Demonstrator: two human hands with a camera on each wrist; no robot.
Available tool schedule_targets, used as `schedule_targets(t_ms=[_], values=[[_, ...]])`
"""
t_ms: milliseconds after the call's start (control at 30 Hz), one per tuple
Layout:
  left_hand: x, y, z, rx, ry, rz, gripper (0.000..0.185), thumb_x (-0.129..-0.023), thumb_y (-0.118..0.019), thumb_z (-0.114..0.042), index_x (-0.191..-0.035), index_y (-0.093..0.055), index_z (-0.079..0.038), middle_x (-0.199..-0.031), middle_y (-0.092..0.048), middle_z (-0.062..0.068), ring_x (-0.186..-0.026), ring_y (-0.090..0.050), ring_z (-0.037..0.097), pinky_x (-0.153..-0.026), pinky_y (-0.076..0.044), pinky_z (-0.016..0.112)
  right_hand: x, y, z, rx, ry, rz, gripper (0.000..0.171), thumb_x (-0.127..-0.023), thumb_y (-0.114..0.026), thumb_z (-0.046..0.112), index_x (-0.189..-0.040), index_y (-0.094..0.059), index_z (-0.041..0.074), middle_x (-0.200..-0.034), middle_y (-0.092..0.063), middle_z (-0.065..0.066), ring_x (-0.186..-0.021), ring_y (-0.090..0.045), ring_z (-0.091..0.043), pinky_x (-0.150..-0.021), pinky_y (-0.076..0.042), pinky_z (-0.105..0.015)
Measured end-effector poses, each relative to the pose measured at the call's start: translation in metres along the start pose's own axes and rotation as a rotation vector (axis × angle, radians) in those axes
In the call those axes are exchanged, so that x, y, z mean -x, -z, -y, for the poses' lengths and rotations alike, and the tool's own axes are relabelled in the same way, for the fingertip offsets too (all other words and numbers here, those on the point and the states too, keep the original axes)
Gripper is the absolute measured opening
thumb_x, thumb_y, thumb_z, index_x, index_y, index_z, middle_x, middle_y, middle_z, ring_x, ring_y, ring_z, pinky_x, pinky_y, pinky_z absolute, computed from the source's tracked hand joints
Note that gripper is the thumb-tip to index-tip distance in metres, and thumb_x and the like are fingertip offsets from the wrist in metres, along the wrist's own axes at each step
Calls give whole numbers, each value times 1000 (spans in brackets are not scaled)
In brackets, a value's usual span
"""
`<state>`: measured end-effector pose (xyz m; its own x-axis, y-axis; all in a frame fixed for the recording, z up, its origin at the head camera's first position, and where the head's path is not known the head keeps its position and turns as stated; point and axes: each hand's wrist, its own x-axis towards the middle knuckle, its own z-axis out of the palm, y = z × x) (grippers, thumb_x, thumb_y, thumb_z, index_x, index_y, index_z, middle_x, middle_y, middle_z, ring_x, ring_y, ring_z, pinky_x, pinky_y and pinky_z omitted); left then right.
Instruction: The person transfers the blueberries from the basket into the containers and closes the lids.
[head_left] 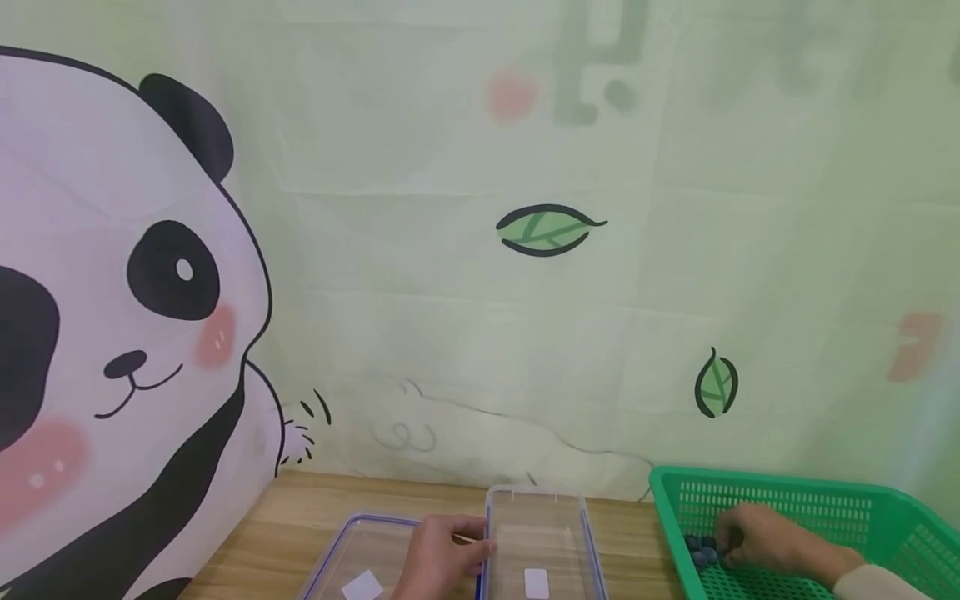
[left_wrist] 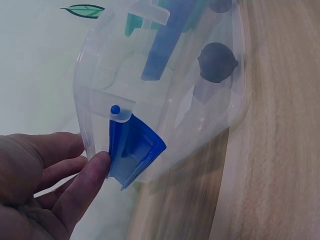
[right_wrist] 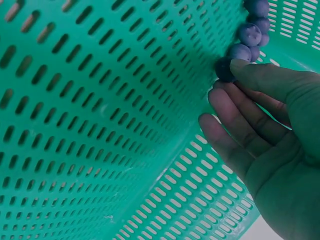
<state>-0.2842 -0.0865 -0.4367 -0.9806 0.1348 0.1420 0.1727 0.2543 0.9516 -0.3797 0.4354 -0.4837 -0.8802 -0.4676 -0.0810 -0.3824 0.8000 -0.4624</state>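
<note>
My left hand [head_left: 441,557] holds the left side of a clear plastic container [head_left: 536,492]. The left wrist view puts its thumb against a blue clip [left_wrist: 135,150] on the wall, with fingers behind. Through that wall a dark round berry [left_wrist: 217,62] shows inside on the bottom. My right hand [head_left: 772,537] reaches into a green slotted basket [head_left: 780,482]. Its thumb and fingertips pinch a dark blueberry [right_wrist: 225,70] at the near end of a row of blueberries [right_wrist: 250,35], by the basket's wall.
Left of the container lies a clear piece with a blue edge [head_left: 352,527] and a white label [head_left: 363,585], partly behind my left hand. Beyond the wooden table [head_left: 300,508] hangs a pale green cloth with a printed panda [head_left: 112,250] and leaves.
</note>
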Motion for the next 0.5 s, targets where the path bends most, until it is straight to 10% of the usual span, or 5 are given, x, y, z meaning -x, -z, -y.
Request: schedule_targets(t_ms=[500], values=[[-1,-1,0,-4,12,-1,22,-87,-82,6,-108,-77,10,-94,-75,7,-79,-73,19,-65,-67,31,43,59,155,29,45,-263,5,-96,-79,12,-98,-74,10,-92,-73,7,-83,-68,-6,-70,-60,-26]])
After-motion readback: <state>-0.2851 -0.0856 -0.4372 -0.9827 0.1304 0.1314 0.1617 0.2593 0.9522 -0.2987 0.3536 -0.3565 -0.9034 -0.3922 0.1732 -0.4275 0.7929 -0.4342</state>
